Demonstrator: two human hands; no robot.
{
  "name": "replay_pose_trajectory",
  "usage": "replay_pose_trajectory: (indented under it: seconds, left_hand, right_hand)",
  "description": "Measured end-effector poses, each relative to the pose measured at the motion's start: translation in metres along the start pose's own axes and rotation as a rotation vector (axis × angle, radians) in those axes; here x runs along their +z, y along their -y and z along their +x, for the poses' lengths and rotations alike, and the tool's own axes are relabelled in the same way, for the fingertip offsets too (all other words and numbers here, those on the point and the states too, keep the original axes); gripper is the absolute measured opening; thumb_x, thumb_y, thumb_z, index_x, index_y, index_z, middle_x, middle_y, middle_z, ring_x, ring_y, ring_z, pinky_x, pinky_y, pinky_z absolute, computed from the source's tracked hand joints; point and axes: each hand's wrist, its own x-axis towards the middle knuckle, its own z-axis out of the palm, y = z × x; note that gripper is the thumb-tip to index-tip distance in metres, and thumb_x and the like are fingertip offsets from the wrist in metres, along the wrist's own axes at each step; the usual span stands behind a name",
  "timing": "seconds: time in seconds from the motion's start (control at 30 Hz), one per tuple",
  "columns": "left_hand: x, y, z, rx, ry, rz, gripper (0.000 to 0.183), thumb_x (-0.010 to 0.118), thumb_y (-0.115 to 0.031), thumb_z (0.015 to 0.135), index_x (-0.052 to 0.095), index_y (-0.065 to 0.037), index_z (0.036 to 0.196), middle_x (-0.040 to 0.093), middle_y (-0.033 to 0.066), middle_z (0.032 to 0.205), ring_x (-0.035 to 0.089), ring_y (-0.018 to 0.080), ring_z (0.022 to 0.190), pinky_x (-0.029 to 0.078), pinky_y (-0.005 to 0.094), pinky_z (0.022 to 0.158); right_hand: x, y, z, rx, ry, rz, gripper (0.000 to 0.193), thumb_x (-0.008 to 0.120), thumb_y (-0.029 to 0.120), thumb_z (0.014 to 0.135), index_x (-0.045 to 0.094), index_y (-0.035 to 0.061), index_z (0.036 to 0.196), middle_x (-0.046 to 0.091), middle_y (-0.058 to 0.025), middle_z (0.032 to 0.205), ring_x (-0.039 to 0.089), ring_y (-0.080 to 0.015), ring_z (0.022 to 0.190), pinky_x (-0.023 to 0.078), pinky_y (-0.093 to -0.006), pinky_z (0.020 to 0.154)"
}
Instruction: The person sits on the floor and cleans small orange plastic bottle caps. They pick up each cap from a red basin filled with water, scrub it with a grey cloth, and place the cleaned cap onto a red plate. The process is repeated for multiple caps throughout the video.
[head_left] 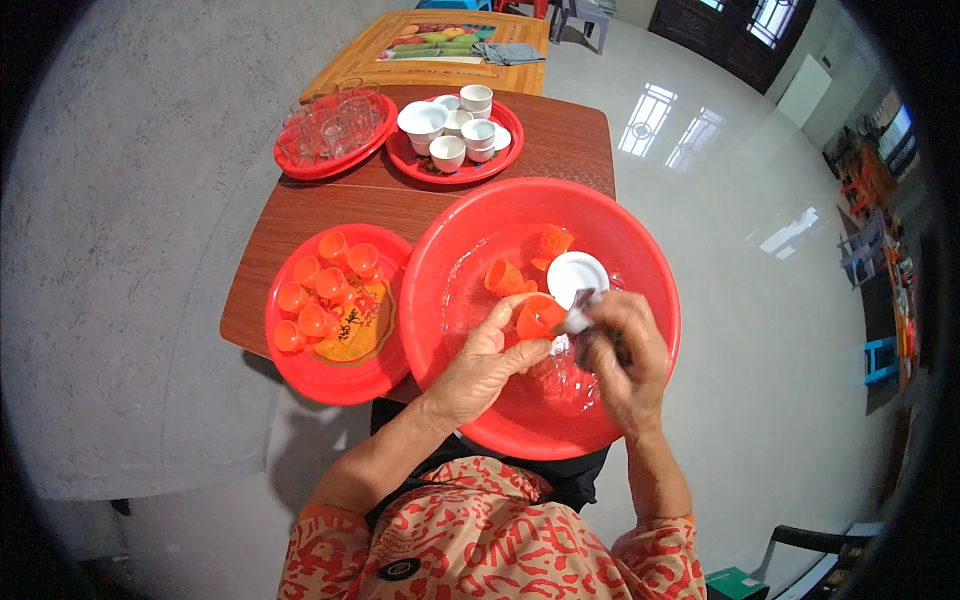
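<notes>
Over the big red basin point(455, 225), my left hand point(480, 365) grips a small orange cup point(538, 318) between thumb and fingers. My right hand point(628, 350) is closed on a crumpled grey-and-dark cloth point(577, 318), which is at the cup's right rim. Water lies in the basin. Just beyond my hands are a white round dish point(577, 272), one orange cup point(501, 278) on its side and another orange cup point(556, 241). Part of the dish is hidden behind my right fingers.
Left of the basin, a red tray point(345, 385) carries several orange cups point(330, 284). Farther back on the brown table point(560, 130) stand a red tray of glasses point(335, 135) and another with white cups and bowls point(448, 153). A wooden table point(360, 50) with a grey cloth point(508, 53) adjoins behind.
</notes>
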Motion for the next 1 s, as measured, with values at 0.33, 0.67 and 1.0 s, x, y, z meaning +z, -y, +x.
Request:
replay_pose_trajectory:
  seconds: [0.33,0.67,1.0]
  left_hand:
    - [0.0,0.003,-0.004,0.218,-0.02,0.641,0.047,0.072,-0.003,0.081,0.048,-0.006,0.122,0.053,0.0028,0.114,0.049,0.0128,0.111,0.041,0.0297,0.095]
    - [0.003,-0.006,-0.005,0.194,0.088,0.48,0.051,0.071,-0.01,0.084,0.041,-0.008,0.125,0.046,0.0058,0.122,0.043,0.0159,0.119,0.034,0.0328,0.105]
    - [-0.002,0.007,-0.005,0.12,0.023,0.04,0.062,0.067,0.001,0.082,0.032,-0.015,0.13,0.041,0.0049,0.13,0.042,0.015,0.123,0.035,0.0335,0.106]
  right_hand:
    - [0.004,0.01,0.012,-0.199,0.155,-0.206,0.027,0.063,-0.01,0.073,0.062,0.0006,0.098,0.056,-0.0134,0.094,0.06,-0.0288,0.081,0.051,-0.0367,0.068]
    - [-0.003,-0.006,0.015,0.476,-0.071,0.621,0.011,0.05,0.003,0.094,0.058,0.0014,0.101,0.064,-0.0045,0.089,0.06,-0.008,0.072,0.052,-0.0226,0.059]
    - [0.013,0.005,0.003,0.466,0.119,0.402,0.01,0.056,0.003,0.091,0.057,0.0023,0.1,0.057,-0.0002,0.083,0.052,-0.0058,0.069,0.044,-0.0219,0.058]
